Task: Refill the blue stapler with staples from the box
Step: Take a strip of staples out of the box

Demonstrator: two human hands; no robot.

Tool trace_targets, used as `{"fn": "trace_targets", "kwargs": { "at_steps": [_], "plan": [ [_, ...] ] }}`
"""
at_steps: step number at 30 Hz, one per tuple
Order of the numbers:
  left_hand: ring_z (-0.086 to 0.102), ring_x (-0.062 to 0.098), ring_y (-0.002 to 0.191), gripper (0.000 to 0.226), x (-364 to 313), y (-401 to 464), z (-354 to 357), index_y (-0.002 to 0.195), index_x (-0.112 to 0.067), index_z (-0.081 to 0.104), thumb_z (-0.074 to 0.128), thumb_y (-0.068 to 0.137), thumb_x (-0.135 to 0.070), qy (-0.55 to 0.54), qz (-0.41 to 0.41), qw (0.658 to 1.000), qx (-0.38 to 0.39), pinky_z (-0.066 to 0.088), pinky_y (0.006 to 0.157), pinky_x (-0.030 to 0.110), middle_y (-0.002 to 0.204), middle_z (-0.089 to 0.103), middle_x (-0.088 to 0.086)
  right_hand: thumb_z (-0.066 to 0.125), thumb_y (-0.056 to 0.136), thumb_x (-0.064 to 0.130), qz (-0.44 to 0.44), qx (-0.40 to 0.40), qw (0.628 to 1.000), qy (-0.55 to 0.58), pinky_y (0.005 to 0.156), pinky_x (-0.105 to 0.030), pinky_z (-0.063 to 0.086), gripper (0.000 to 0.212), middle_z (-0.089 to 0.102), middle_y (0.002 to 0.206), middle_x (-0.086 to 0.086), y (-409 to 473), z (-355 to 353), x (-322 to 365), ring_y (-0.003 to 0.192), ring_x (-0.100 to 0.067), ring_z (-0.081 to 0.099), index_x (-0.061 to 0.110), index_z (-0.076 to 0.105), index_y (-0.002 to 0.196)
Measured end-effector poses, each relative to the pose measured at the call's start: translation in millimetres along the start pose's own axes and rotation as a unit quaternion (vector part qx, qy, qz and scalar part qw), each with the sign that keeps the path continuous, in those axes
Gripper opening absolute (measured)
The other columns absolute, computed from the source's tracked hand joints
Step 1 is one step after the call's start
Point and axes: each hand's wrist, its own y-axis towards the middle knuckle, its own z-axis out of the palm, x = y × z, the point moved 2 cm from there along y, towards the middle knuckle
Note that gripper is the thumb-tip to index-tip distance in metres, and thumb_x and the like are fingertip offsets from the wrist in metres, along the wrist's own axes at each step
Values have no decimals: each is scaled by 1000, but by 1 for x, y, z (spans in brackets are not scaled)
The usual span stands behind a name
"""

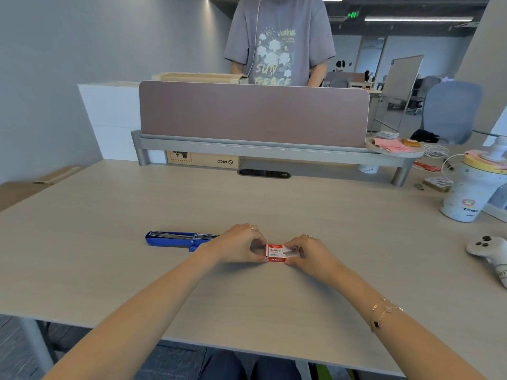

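Observation:
A small red and white staple box [276, 253] lies on the desk [164, 283] in front of me. My left hand [238, 245] pinches its left end and my right hand [310, 253] grips its right end. The blue stapler [172, 238] lies swung open flat on the desk to the left, its metal staple channel facing up. Its right end is hidden behind my left hand. Whether the box is open cannot be told.
A white game controller [488, 252] and a white tumbler [470, 192] sit at the right edge. A grey shelf riser [274, 153] with a mauve divider panel [252, 113] runs across the back. A person in a grey shirt [279, 39] stands behind it.

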Motion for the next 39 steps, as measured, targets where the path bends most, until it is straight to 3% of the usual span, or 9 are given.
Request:
{"fn": "trace_targets", "kwargs": {
  "at_steps": [7, 17, 24, 39],
  "plan": [
    [55, 8, 91, 37, 3, -2, 2, 105, -28, 68, 69, 75, -50, -2, 1, 1000, -13, 46, 78, 28, 99, 65, -8, 70, 80, 21, 6, -3, 1000, -13, 78, -19, 34, 41, 64, 113, -9, -2, -1, 0, 101, -21, 56, 13, 60, 118],
    [54, 10, 87, 33, 7, -7, -5, 103, -27, 68, 69, 75, -44, 20, 1, 1000, -5, 40, 70, 23, 95, 65, -7, 69, 80, 26, 9, -1, 999, -36, 89, -26, 39, 43, 63, 116, -7, -5, -1, -2, 106, -22, 55, 17, 59, 120],
    [53, 8, 84, 28, 6, -10, -11, 98, -27, 69, 68, 75, -44, 46, -2, 999, 21, 41, 70, 25, 92, 65, -9, 70, 80, 26, 13, -2, 1000, -28, 85, -23, 37, 42, 63, 115, -6, -8, -2, -5, 105, -21, 54, 16, 59, 120],
    [58, 15, 84, 24, 3, -5, -16, 85, -21, 69, 66, 73, -41, 92, 8, 995, 40, 47, 77, 33, 88, 67, -4, 68, 81, 26, 10, 0, 999, -36, 97, -35, 40, 39, 62, 116, -5, -9, -3, -4, 108, -22, 53, 18, 59, 118]
  ]
}}
